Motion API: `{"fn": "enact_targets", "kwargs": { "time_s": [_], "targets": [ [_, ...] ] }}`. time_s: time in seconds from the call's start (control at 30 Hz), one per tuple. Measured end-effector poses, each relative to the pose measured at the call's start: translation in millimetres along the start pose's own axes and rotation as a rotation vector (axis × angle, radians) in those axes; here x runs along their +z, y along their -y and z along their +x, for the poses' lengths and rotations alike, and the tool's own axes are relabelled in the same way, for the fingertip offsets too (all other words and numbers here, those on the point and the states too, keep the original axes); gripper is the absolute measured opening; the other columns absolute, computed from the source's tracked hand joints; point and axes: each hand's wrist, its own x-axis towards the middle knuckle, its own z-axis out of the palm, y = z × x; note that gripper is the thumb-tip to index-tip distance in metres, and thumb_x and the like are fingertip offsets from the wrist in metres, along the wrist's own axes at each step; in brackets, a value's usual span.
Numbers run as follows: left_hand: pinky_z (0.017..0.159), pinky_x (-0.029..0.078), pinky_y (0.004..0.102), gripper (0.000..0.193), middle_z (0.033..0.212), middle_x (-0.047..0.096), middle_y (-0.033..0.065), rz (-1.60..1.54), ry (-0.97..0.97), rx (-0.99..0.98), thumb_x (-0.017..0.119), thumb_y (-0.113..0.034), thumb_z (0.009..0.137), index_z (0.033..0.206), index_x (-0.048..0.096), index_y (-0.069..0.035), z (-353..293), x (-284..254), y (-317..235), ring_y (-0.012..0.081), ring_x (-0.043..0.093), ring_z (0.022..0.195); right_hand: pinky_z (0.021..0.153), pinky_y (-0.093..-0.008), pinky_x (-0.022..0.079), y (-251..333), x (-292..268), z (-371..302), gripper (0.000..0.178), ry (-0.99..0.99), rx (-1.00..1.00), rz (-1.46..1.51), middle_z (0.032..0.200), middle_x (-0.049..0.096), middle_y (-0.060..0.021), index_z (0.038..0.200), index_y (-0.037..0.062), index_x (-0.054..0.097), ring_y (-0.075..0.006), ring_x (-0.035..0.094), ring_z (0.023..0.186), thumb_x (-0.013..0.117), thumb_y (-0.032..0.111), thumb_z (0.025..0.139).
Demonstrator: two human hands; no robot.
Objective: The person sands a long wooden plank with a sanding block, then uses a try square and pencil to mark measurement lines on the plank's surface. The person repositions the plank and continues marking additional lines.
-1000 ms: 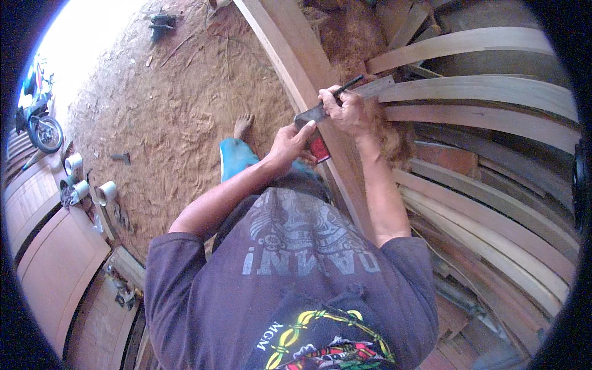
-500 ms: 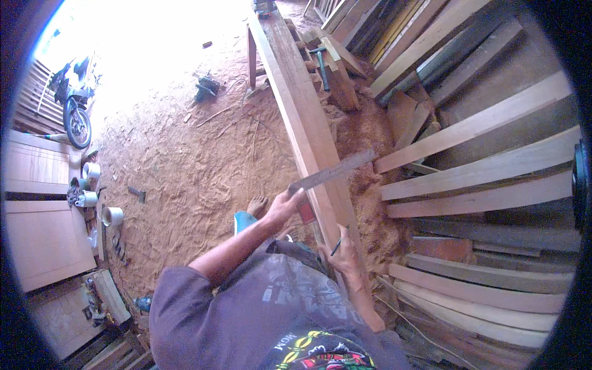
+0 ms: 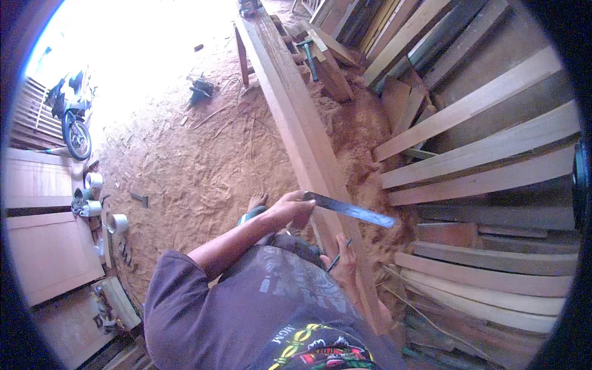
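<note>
My left hand is closed around the near end of a carpenter's square, over the left edge of a long timber. The square's metal blade slants across the timber and juts past its right edge. My fingers hide its handle. A dark slim pencil is held in my right hand, which rests at the timber closer to my body. I cannot make out any mark on the wood.
Several boards lean along the right side. A hammer lies on wood blocks beyond the timber. A power tool sits on the sawdust-covered ground. Left stand white buckets, door panels and a motorcycle.
The square's blade has swung from pointing up and right to pointing slightly down and right, and its red handle no longer shows. My right hand has shifted slightly down with the pencil.
</note>
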Motion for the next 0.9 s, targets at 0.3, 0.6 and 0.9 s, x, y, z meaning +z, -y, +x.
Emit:
{"fn": "enact_targets", "kwargs": {
  "time_s": [0.3,0.6,0.9],
  "targets": [
    [0.066,0.052,0.0329,0.019,0.092,0.065,0.0005,-0.237,-0.195,-0.21,0.066,-0.02,0.104,0.118,0.063,-0.008,8.3,-26.5,45.8,0.013,0.06,0.075,0.103,-0.0567,0.047,-3.9,32.1,-12.2,0.12,0.061,0.206,-0.269,0.15,0.052,-0.0258,0.16,0.0009,0.03,-0.0451,0.055,0.132,0.091,0.048,0.067],
    [0.045,0.041,0.0319,0.019,0.069,0.053,-0.0005,-0.129,-0.059,-0.215,0.06,-0.024,0.107,0.114,0.062,-0.006,33.1,-8.5,17.3,0.0132,0.052,0.053,0.106,-0.0625,0.041,-7.3,20.3,-0.7,0.121,-0.02,0.25,-0.171,0.148,0.053,-0.0245,0.161,0.008,0.029,-0.0459,0.053,0.133,0.093,0.042,0.064],
    [0.085,0.057,0.0381,0.029,0.102,0.071,0.0085,0.042,-0.152,-0.078,0.059,-0.026,0.108,0.124,0.061,-0.001,24.8,-32.2,18.2,0.0198,0.07,0.097,0.108,-0.0611,0.041,2.6,14.5,9.0,0.116,-0.09,0.213,-0.202,0.145,0.052,-0.0304,0.159,0.0046,0.029,-0.0511,0.052,0.132,0.093,0.035,0.067]
  ]
}}
